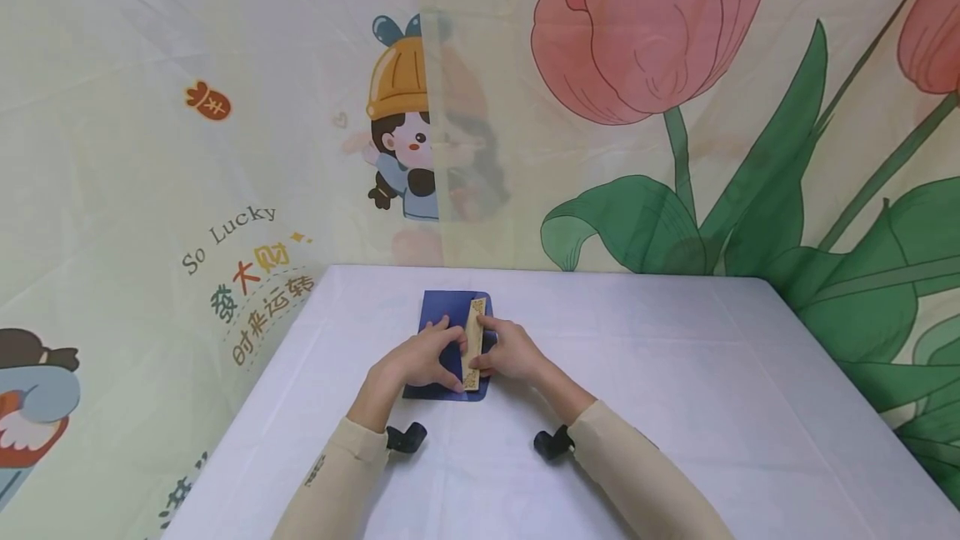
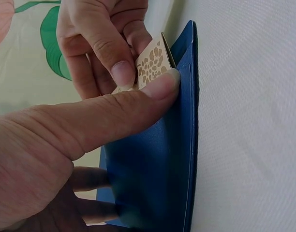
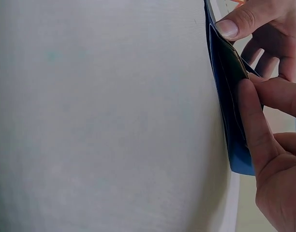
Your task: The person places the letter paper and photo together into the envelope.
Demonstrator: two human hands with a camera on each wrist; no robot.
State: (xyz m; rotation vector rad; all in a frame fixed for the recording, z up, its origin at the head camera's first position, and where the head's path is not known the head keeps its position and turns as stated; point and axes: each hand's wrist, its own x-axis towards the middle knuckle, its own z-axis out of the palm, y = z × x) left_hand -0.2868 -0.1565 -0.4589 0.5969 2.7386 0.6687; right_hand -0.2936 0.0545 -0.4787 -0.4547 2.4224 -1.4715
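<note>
A flat blue sleeve (image 1: 442,308) lies on the table, with a narrow cream card (image 1: 473,346) in a gold pattern along its right side. My left hand (image 1: 423,358) holds the card's left side, thumb by the near end and other fingers over the sleeve. From the right, my right hand (image 1: 515,352) pinches the card's edge between thumb and index finger. Up close in the left wrist view, the patterned card (image 2: 154,63) stands up at the sleeve's edge. The right wrist view shows the sleeve (image 3: 241,162) with its pocket parted; fingers cover part of the card.
A white cloth covers the table (image 1: 660,407), whose far edge meets a printed curtain (image 1: 480,190) with tulips and cartoon figures. Black wrist mounts (image 1: 407,438) show beside both forearms, which wear beige sleeves.
</note>
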